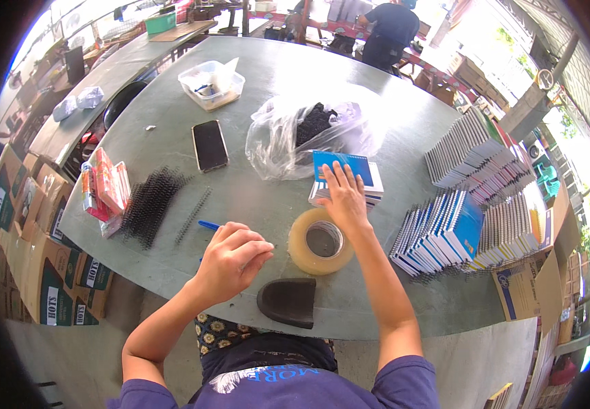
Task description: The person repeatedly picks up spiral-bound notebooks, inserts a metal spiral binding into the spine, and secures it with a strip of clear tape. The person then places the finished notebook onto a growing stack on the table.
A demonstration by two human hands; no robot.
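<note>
Fingers spread, my right hand (pixel 345 199) lies flat on the blue cover of a spiral notebook (pixel 365 165), which tops a small stack near the middle of the table. My left hand (pixel 235 253) is closed and raised at the near side, its fingertips curled inward, so whatever they may hold is hidden. Beside it lies a blue pen (pixel 208 225), partly covered by the hand. A big roll of clear tape (pixel 300 251) sits between my hands. Nearer to me rests a dark rounded block (pixel 287 303). Loose black binding coils (pixel 148 208) are piled at the left.
Stacks of spiral notebooks (pixel 445 228) stand at right, beside an open carton (pixel 523 290). A clear plastic bag (pixel 274 140) with black contents, a phone (pixel 210 145) and a plastic tub (pixel 235 87) lie farther back. Red-and-white packets (pixel 107 184) sit left. A person (pixel 392 31) stands beyond.
</note>
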